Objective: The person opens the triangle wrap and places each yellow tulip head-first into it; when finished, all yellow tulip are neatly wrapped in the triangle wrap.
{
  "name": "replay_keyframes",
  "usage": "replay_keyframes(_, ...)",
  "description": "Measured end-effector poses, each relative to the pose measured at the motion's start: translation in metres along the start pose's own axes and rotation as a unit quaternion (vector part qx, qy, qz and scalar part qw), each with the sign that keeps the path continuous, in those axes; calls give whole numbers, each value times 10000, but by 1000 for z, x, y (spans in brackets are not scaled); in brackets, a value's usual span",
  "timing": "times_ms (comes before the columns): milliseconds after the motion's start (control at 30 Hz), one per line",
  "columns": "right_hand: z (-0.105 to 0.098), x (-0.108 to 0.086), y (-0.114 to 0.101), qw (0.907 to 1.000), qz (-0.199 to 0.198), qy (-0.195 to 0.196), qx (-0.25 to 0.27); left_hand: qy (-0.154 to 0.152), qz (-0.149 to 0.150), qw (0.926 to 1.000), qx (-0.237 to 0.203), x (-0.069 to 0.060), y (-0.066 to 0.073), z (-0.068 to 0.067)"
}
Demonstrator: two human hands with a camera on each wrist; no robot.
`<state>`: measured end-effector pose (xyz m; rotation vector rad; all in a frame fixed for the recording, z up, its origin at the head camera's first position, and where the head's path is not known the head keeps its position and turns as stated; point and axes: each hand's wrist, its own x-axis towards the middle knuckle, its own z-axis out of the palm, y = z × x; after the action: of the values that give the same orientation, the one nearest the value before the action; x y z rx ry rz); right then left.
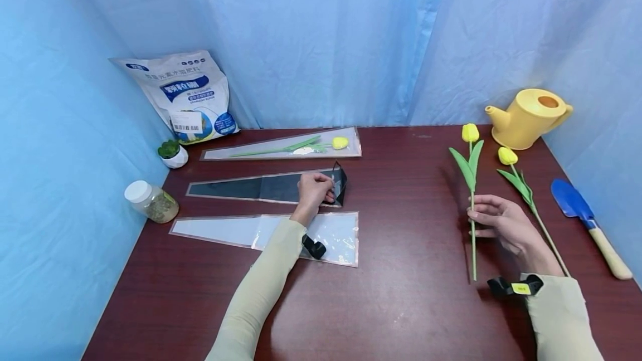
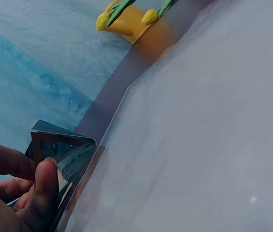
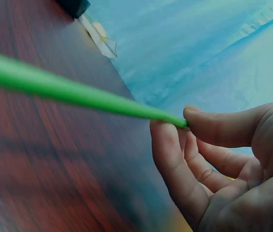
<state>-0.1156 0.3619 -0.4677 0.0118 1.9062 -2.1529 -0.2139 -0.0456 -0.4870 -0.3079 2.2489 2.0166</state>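
Observation:
In the head view, my left hand (image 1: 316, 191) pinches the wide right end of a black flower sleeve (image 1: 225, 189). That end stands raised, its mouth spread apart; the left wrist view shows thumb and finger on the sleeve's edge (image 2: 61, 140). Over at the right, my right hand (image 1: 504, 227) pinches the green stem of a yellow tulip (image 1: 467, 171), flower pointing away from me. The right wrist view has the stem (image 3: 78, 94) between thumb and fingertips. A second yellow tulip (image 1: 507, 155) lies beside that hand, its stem partly behind the wrist.
Behind the black sleeve lies a clear-and-white sleeve (image 1: 220, 154) with a tulip (image 1: 340, 142) inside. A white sleeve (image 1: 215, 229) lies nearer, under the left forearm. Around stand a fertilizer bag (image 1: 195, 93), small plant (image 1: 173, 155), jar (image 1: 152, 202), watering can (image 1: 524, 121) and trowel (image 1: 592, 224).

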Motion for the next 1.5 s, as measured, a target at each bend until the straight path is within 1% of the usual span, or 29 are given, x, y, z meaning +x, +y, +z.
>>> replay_keyframes(133, 6, 3, 3, 9991, -81, -149, 386, -31, 16, 10000, -41, 0, 0, 0)
replay_keyframes(267, 12, 6, 5, 9961, -175, -304, 808, -60, 36, 10000, -66, 0, 0, 0)
replay_keyframes(367, 16, 7, 5, 9940, -216, -335, 1019, -53, 46, 10000, -30, 0, 0, -1)
replay_keyframes(567, 24, 13, 4, 9915, -238, -247, 1254, 2, 51, 10000, 81, 0, 0, 0)
replay_keyframes(800, 35, 21, 1, 9827, -268, -180, 1821, 4, 69, 10000, 50, 0, 0, 0)
replay_keyframes(1133, 55, 33, -3, 9750, -212, 31, 2214, 20, 49, 10000, 45, 1, 0, 0)
replay_keyframes(1500, 79, 45, -10, 9641, -214, 407, 2614, 1, 83, 10000, 50, 0, 0, 0)
